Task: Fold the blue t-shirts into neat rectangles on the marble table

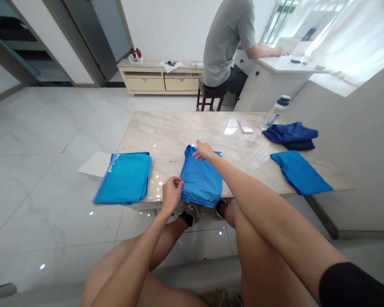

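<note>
A folded blue cloth [202, 181], possibly a garment, lies at the near edge of the marble-look table, its front hanging slightly over. My left hand [173, 192] pinches the left edge of this cloth between thumb and fingers. Over its far part, my right hand [203, 151] rests with the fingers stretched out and apart, at the top left corner. To the left sits a stack of folded turquoise cloth [124, 178] with a purple edge. On the right lie a folded blue cloth [301, 171] and a crumpled navy cloth [291, 134].
A clear water bottle [275, 113] with a dark lid stands at the table's [166, 128] far right, beside a phone-like object [245, 126]. White card [95, 164] sticks out at the left edge. Beyond, a person [228, 42] sits on a stool by a white desk [281, 64].
</note>
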The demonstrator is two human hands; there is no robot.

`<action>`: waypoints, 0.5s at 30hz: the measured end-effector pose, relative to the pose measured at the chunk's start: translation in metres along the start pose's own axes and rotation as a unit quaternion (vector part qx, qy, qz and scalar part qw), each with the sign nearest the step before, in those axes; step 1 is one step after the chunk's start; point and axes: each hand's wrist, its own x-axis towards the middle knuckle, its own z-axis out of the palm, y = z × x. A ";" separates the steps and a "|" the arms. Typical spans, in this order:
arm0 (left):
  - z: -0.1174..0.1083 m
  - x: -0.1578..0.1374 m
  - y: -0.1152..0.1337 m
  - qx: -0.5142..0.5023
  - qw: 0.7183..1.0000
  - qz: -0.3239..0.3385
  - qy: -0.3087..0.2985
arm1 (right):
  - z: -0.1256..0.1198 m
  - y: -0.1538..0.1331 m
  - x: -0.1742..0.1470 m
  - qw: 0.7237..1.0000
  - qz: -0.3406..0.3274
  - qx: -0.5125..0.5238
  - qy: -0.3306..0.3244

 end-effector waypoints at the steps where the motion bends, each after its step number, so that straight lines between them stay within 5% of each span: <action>1: -0.002 0.001 -0.001 0.021 1.000 0.005 -0.002 | -0.006 -0.002 -0.001 1.000 -0.001 0.004 -0.014; 8: -0.017 0.006 -0.013 0.175 0.982 0.065 -0.022 | -0.062 0.025 -0.007 0.983 -0.026 -0.180 0.008; 15: -0.005 0.020 -0.003 0.262 0.948 0.182 -0.004 | -0.083 0.099 -0.023 0.978 0.076 -0.191 -0.029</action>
